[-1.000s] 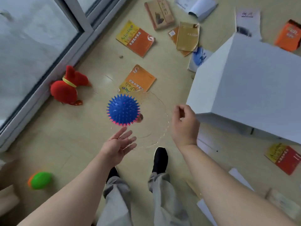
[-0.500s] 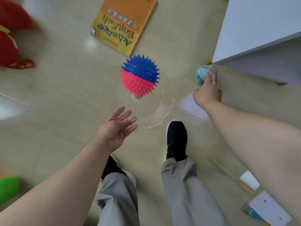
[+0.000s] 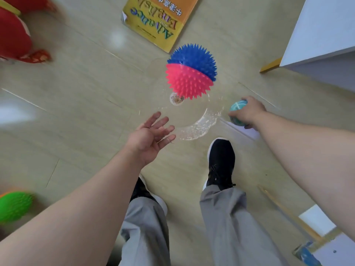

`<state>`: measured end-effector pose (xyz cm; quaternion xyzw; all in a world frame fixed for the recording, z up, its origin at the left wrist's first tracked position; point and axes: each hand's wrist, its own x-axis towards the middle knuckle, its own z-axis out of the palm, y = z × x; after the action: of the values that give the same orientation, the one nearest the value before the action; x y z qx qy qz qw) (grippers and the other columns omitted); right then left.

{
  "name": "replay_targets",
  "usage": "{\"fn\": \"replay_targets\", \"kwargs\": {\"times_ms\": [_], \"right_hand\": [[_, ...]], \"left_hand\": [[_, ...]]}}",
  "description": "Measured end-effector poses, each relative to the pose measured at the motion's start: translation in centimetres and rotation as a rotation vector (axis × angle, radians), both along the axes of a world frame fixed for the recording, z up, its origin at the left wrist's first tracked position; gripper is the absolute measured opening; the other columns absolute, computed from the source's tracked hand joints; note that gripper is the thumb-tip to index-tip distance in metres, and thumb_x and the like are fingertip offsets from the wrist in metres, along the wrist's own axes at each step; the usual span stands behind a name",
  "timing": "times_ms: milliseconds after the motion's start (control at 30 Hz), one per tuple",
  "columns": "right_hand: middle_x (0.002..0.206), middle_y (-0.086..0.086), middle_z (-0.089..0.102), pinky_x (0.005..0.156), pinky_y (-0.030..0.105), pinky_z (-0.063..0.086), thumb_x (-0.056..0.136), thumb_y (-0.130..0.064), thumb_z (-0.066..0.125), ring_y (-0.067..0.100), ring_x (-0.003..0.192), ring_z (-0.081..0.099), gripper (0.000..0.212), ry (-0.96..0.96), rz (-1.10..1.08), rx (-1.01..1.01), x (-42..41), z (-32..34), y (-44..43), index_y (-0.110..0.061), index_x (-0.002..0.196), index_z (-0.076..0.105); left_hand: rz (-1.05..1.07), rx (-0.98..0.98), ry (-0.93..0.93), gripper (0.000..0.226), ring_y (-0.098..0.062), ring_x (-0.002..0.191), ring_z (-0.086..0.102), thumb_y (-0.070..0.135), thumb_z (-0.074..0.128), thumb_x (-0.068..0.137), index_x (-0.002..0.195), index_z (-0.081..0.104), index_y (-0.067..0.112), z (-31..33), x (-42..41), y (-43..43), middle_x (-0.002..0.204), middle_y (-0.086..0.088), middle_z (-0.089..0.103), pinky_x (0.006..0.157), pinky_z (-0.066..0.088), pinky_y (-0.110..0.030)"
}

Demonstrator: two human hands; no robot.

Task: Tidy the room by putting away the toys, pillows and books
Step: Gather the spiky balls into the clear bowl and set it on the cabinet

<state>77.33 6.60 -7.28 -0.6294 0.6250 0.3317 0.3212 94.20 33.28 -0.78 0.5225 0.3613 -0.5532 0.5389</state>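
A spiky ball [image 3: 190, 72], blue on top and pink below, sits on a clear plastic dish [image 3: 203, 127] held above the floor. My left hand [image 3: 149, 137] is palm up under the dish's near rim, with its fingers spread and nearly straight. My right hand [image 3: 249, 112] reaches down to the right of the dish and grips a small teal ball [image 3: 237, 107]. A yellow and orange English book [image 3: 159, 18] lies on the floor beyond the dish.
A red plush toy [image 3: 13, 35] lies at the far left and a green spiky ball [image 3: 13, 206] at the lower left. A white table [image 3: 322, 35] stands at the upper right. Papers [image 3: 317, 221] and a wooden stick [image 3: 284, 210] lie at the lower right. My shoes stand below the dish.
My view has dropped closer to the floor. My right hand reached to the teal ball beside the white table and now grips it nearer the dish. My left hand stays under the dish.
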Motion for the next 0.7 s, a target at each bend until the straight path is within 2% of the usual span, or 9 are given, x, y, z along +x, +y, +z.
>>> {"fn": "replay_targets", "kwargs": {"times_ms": [133, 200, 267, 333, 433, 567, 700], "right_hand": [[0.141, 0.006, 0.041, 0.099, 0.035, 0.049, 0.074, -0.036, 0.08, 0.03, 0.109, 0.058, 0.075, -0.173, -0.025, -0.16, 1.3, 0.4, 4.2, -0.028, 0.141, 0.046], [0.139, 0.0, 0.041, 0.097, 0.032, 0.049, 0.073, -0.037, 0.078, 0.022, 0.105, 0.058, 0.075, -0.345, -0.178, -0.266, 2.0, 2.2, 6.2, -0.03, 0.141, 0.045], [0.135, -0.004, 0.043, 0.092, 0.02, 0.05, 0.073, -0.035, 0.079, 0.012, 0.106, 0.057, 0.076, -0.536, -0.364, -0.396, 2.9, 5.2, 7.9, -0.027, 0.141, 0.046], [0.132, -0.004, 0.046, 0.091, 0.014, 0.049, 0.074, -0.031, 0.081, 0.008, 0.111, 0.054, 0.076, -0.718, -0.424, -0.513, 3.9, 8.9, 9.2, -0.02, 0.141, 0.047], [0.132, 0.0, 0.047, 0.1, 0.014, 0.042, 0.076, -0.027, 0.083, 0.013, 0.122, 0.051, 0.075, -0.946, -0.17, -0.535, 5.4, 13.6, 11.0, -0.01, 0.14, 0.048], [0.136, 0.011, 0.051, 0.105, 0.013, 0.037, 0.074, -0.029, 0.083, 0.017, 0.128, 0.047, 0.074, -1.037, 0.29, -0.391, 7.1, 16.3, 13.2, -0.005, 0.137, 0.053], [0.139, 0.01, 0.051, 0.1, 0.036, 0.05, 0.073, -0.041, 0.079, 0.017, 0.126, 0.05, 0.074, -1.063, 0.56, -0.341, 8.9, 16.7, 14.7, -0.01, 0.137, 0.057]], "left_hand": [[0.035, 0.003, -0.034, 0.051, -0.026, 0.1, 0.074, -0.018, 0.045, 0.097, 0.132, 0.057, 0.018, -0.1, 1.4, 0.4, 0.12, -0.003, 0.068, 0.083, 0.063, -0.042], [0.05, 0.014, -0.042, 0.054, -0.025, 0.099, 0.075, -0.018, 0.044, 0.098, 0.138, 0.055, 0.017, 0.4, 1.6, 0.6, 0.122, -0.003, 0.068, 0.084, 0.063, -0.042], [0.069, 0.027, -0.049, 0.056, -0.025, 0.096, 0.075, -0.018, 0.044, 0.098, 0.141, 0.053, 0.016, 1.1, 1.8, 0.8, 0.122, -0.003, 0.067, 0.084, 0.063, -0.042], [0.1, 0.042, -0.063, 0.057, -0.025, 0.094, 0.075, -0.018, 0.044, 0.097, 0.144, 0.052, 0.015, 2.1, 2.1, 0.9, 0.123, -0.004, 0.067, 0.082, 0.063, -0.041], [0.138, 0.055, -0.094, 0.06, -0.026, 0.097, 0.074, -0.019, 0.046, 0.095, 0.145, 0.05, 0.014, 3.7, 2.8, 1.2, 0.129, -0.006, 0.065, 0.081, 0.063, -0.04], [0.168, 0.026, -0.112, 0.063, -0.027, 0.1, 0.073, -0.02, 0.045, 0.094, 0.148, 0.047, 0.014, 5.8, 3.0, 1.3, 0.139, -0.009, 0.061, 0.081, 0.063, -0.039], [0.193, -0.022, -0.118, 0.063, -0.02, 0.084, 0.076, -0.019, 0.046, 0.094, 0.148, 0.047, 0.014, 7.2, 3.5, 2.0, 0.135, -0.007, 0.062, 0.067, 0.063, -0.033]]}}
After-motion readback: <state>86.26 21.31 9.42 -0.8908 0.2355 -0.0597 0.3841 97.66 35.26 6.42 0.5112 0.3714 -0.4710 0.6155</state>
